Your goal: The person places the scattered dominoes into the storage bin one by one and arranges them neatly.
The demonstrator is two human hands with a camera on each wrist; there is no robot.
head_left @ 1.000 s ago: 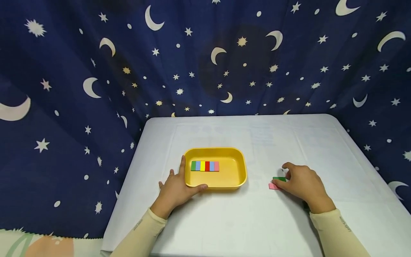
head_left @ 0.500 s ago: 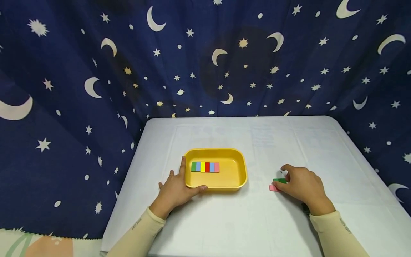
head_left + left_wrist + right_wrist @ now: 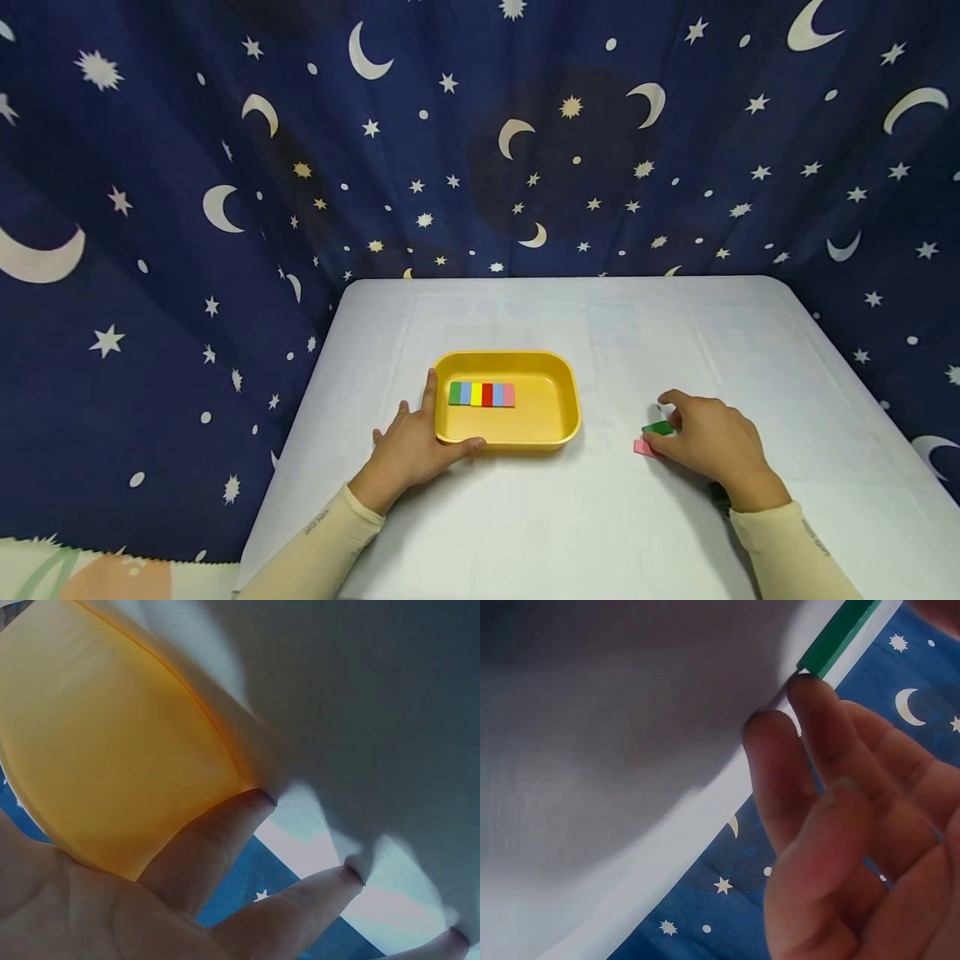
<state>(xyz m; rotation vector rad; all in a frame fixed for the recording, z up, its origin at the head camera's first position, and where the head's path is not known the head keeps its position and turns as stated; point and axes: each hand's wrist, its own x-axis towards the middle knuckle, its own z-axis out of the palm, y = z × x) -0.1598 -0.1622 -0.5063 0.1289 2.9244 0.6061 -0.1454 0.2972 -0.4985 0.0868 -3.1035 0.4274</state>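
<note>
My left hand (image 3: 408, 454) lies spread at the near-left corner of a yellow tray (image 3: 536, 429). Its index finger runs along the tray's left wall and its thumb rests on the front rim; the left wrist view shows straight, spread fingertips (image 3: 259, 799). Inside the tray, a row of flat coloured blocks (image 3: 482, 395) sits side by side: green, blue, yellow, red, blue, pink. To the right, my right hand (image 3: 712, 442) holds a green block (image 3: 658, 427) between thumb and curled fingers. A pink block (image 3: 643, 448) lies beside the thumb, partly covered by it.
A white cloth covers the table (image 3: 525, 525). Behind and at both sides hangs a dark blue curtain (image 3: 465, 125) with moons and stars. A patterned light cloth (image 3: 112, 575) shows at the lower left.
The green block has turned from level to slanted under the right hand, its right end now higher. The whole view has shifted slightly downward. Left hand and tray keep their positions together.
</note>
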